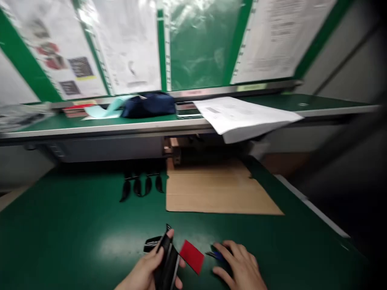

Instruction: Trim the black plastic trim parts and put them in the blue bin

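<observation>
Left hand (142, 272) closed on black part (167, 266); right hand (240, 266) spread over blue tool

Hands: well apart, both low at the near side of the green table (75, 241). Left clamped on the black part, thumb across its near side, fingertips showing at its right edge; part held tilted, upper end leaning right. Right with fingers fanned and thumb clear of them. Under its index finger, a slim tool with blue on it (218, 255), dark tip toward the left; cannot tell whether the fingers touch it.

Between hands: red card (192, 257), set aslant, its left corner against or just beside the black part. Just left of the part, a glossy black piece (152, 244); cannot tell whether joined to it.

Farther out on table: four dark leaf-shaped pieces (137, 186) in a row; right of them, a flat cardboard sheet (211, 195).

Shelf (121, 128) above: navy pouch (149, 105), pale blue strip (116, 106), and white paper (242, 114) overhanging the front edge. Behind, sheets in clear sleeves (130, 48) on a green board. Some blur; print unreadable.
</observation>
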Tool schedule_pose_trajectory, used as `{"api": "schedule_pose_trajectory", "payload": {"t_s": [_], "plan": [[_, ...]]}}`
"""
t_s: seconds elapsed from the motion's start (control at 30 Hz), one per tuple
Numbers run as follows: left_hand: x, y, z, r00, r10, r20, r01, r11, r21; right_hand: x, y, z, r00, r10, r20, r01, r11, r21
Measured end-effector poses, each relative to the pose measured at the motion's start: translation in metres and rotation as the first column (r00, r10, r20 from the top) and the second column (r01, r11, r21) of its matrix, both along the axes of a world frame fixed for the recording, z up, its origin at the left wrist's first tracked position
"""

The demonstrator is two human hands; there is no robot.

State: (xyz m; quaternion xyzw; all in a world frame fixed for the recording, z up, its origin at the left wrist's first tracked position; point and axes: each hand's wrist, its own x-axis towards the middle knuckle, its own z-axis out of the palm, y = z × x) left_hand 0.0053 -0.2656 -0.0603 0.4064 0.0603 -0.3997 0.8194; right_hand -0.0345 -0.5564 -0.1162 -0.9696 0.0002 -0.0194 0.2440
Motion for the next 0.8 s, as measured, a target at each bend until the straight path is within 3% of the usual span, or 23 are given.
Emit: {"api": "schedule_pose_trajectory", "payload": {"t_s": [0.1,0.17,0.23,0.3,0.4,0.5,0.63,0.8], "plan": [[0.000,-0.006,0.011,0.994,-0.006,-0.106,0.009,0.999,0.035,-0.012,-0.004,-0.003,0.999,0.026,0.021,-0.023,0.990,-0.137],[-0.002,-0.009,0.015,0.993,-0.013,-0.121,0.023,0.996,0.084,-0.014,-0.001,-0.004,1.000,0.014,0.026,-0.010,0.989,-0.145],[-0.004,-0.011,0.015,0.994,-0.050,-0.098,0.066,0.982,0.178,-0.014,0.003,-0.003,0.999,-0.002,0.033,0.004,0.998,-0.063],[-0.004,-0.013,0.015,0.995,-0.095,-0.044,0.104,0.946,0.306,-0.013,0.007,0.003,0.999,-0.037,0.016,0.036,0.994,0.101],[-0.004,-0.014,0.019,0.977,-0.204,0.060,0.151,0.863,0.483,-0.012,0.019,0.025,0.994,-0.078,-0.075,0.099,0.937,0.335],[-0.007,-0.016,0.029,0.950,-0.303,0.082,0.210,0.807,0.553,-0.012,0.039,0.056,0.995,0.072,-0.069,-0.039,0.917,0.398],[-0.012,-0.017,0.044,0.926,-0.364,0.102,0.247,0.787,0.565,-0.010,0.062,0.085,0.929,0.355,0.107,-0.370,0.904,0.214],[-0.016,-0.016,0.050,0.889,-0.436,0.137,0.293,0.773,0.563,-0.003,0.068,0.092,0.908,0.389,0.156,-0.391,0.920,-0.013]]}}
